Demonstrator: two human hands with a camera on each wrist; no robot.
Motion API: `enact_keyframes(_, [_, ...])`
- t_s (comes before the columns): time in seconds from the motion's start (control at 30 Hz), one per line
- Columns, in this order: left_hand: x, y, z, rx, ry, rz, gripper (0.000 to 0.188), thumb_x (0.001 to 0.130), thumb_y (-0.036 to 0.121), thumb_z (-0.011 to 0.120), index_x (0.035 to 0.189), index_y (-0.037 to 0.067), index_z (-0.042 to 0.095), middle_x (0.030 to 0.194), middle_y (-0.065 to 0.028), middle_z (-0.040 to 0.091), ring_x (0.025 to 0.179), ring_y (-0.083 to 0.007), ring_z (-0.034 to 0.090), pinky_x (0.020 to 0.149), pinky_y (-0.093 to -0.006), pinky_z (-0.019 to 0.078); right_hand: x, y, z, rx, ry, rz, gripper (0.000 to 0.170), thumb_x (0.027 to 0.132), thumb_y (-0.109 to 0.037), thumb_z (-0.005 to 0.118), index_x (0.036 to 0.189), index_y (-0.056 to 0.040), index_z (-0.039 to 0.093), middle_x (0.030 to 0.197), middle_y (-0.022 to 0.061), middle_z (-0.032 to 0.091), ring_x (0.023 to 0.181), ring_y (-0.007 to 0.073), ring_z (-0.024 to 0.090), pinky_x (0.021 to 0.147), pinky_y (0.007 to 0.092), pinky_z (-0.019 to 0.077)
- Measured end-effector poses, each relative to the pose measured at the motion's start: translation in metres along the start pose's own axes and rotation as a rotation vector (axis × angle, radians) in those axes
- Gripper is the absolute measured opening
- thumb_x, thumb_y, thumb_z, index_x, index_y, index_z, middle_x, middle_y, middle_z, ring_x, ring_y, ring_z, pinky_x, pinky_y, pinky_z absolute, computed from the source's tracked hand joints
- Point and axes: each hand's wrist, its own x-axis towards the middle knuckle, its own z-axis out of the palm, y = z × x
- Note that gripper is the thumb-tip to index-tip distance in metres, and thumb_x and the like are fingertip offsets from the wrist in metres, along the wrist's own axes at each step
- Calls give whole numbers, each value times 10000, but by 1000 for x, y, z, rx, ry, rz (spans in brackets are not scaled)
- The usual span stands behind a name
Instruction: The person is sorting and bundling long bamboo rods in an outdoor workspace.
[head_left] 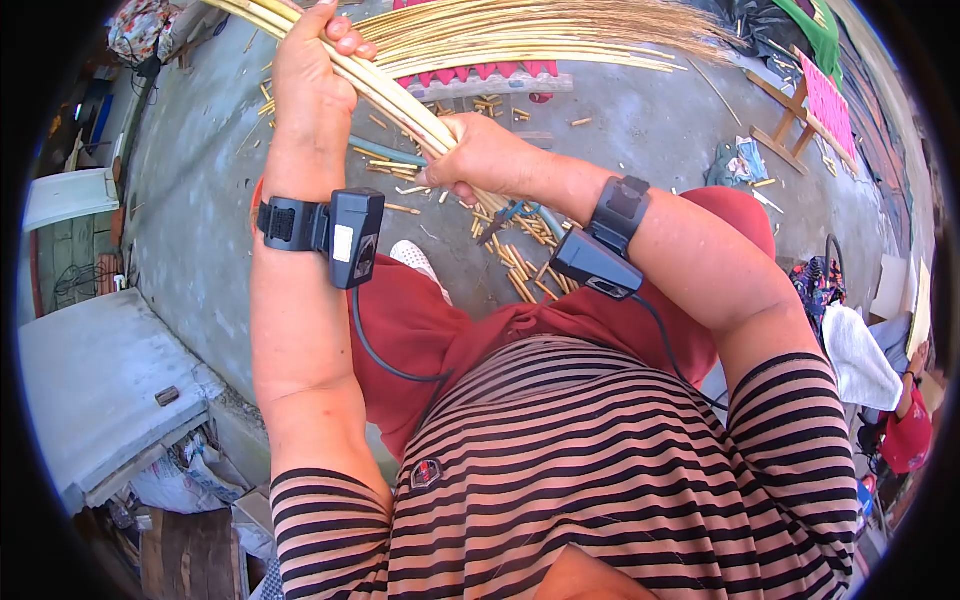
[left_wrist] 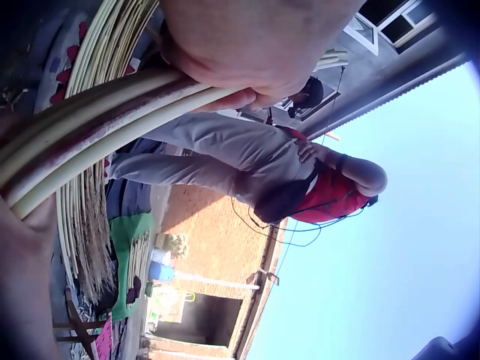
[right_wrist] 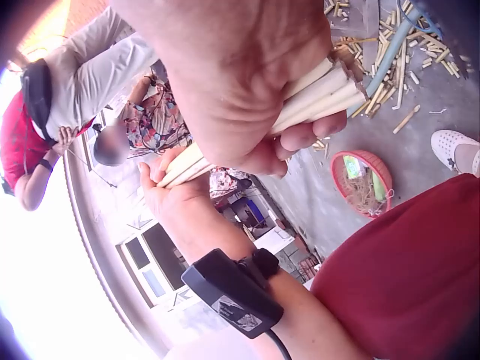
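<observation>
A small bundle of pale yellow stalks (head_left: 395, 97) slants between the two hands in the head view. The left hand (head_left: 318, 75) grips it toward the top, fingers curled round the stalks. Lower down, the right hand (head_left: 485, 158) grips the bundle near its cut ends. Those cut ends (right_wrist: 330, 94) stick out past the curled fingers in the right wrist view. Close to the lens in the left wrist view, the stalks (left_wrist: 112, 124) pass under the left hand (left_wrist: 255, 45).
Long stalks with brushy tips (head_left: 560, 32) lie beyond the hands. Cut pieces (head_left: 520, 265) litter the floor near a blue tube (head_left: 400, 153). A pink-topped stool (head_left: 828, 110) is at the right. A red basket (right_wrist: 361, 184) stands on the floor; a person in red (left_wrist: 330, 187) stands nearby.
</observation>
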Motion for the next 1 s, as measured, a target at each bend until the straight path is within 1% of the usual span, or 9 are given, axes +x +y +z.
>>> enact_keyframes(0.13, [0, -3, 1, -110, -220, 5, 202, 816, 183, 694, 852, 48, 548, 666, -28, 479, 576, -132, 459, 596, -307, 415, -4, -6, 1, 171, -14, 11, 208, 767, -42, 671, 770, -70, 465, 565, 3, 456, 438, 81, 451, 392, 253, 377])
enact_keyframes(0.2, [-2, -7, 1, -218, -405, 24, 402, 782, 276, 733, 1046, 16, 578, 778, -50, 506, 718, -160, 495, 686, -322, 428, -8, -10, -1, 270, -98, 21, 209, 771, -36, 664, 771, -74, 458, 557, -2, 434, 433, 76, 423, 393, 249, 359])
enact_keyframes(0.3, [-24, -13, 20, -362, -673, -69, 460, 782, 298, 731, 1104, 21, 555, 804, -52, 507, 758, -166, 495, 699, -326, 433, -10, -12, -4, 457, -313, 57, 209, 780, -39, 654, 775, -78, 449, 565, -6, 425, 431, 69, 393, 396, 245, 341])
enact_keyframes(0.47, [-30, -15, 28, -332, -747, -140, 201, 885, 267, 610, 882, 79, 538, 540, 32, 390, 436, -83, 374, 495, -254, 341, -15, -10, -9, 494, -404, 36, 195, 795, -68, 649, 780, -79, 455, 584, -7, 438, 440, 62, 395, 403, 245, 344])
enact_keyframes(0.63, [-25, -2, 28, -97, -422, -31, 202, 861, 218, 604, 718, 113, 506, 542, 15, 392, 438, -112, 373, 485, -296, 348, -12, -17, -4, 258, -123, -101, 190, 800, -103, 678, 853, -67, 499, 624, 18, 526, 462, 96, 504, 422, 259, 435])
enact_keyframes(0.67, [-24, 6, 26, -90, -384, 10, 205, 857, 209, 606, 708, 116, 499, 541, 14, 389, 442, -112, 372, 488, -299, 347, -7, -14, -11, 187, -130, -162, 296, 861, -256, 638, 1019, -36, 518, 818, 87, 609, 685, 158, 620, 611, 289, 525])
enact_keyframes(0.77, [-19, 45, 11, -83, -247, 184, 234, 861, 153, 581, 676, 111, 444, 540, 16, 370, 462, -112, 360, 512, -304, 338, 10, -6, -27, 513, 20, -350, 555, 913, -470, 500, 1207, -2, 451, 1094, 160, 581, 977, 219, 591, 842, 347, 480])
enact_keyframes(0.8, [-19, 55, 4, -101, -174, 234, 242, 862, 152, 577, 669, 113, 436, 540, 15, 369, 463, -113, 360, 513, -305, 339, 10, -4, -35, 433, 94, -267, 751, 916, -613, 328, 1341, 6, 341, 1301, 184, 466, 1180, 263, 471, 994, 412, 351])
enact_keyframes(1.0, [-22, 62, -17, -187, 102, 353, 287, 872, 163, 557, 644, 116, 389, 538, 12, 361, 464, -123, 367, 531, -316, 356, 17, 22, -39, 723, 363, -40, 772, 919, -621, 275, 1415, -30, 244, 1360, 170, 424, 1233, 304, 416, 1030, 460, 277])
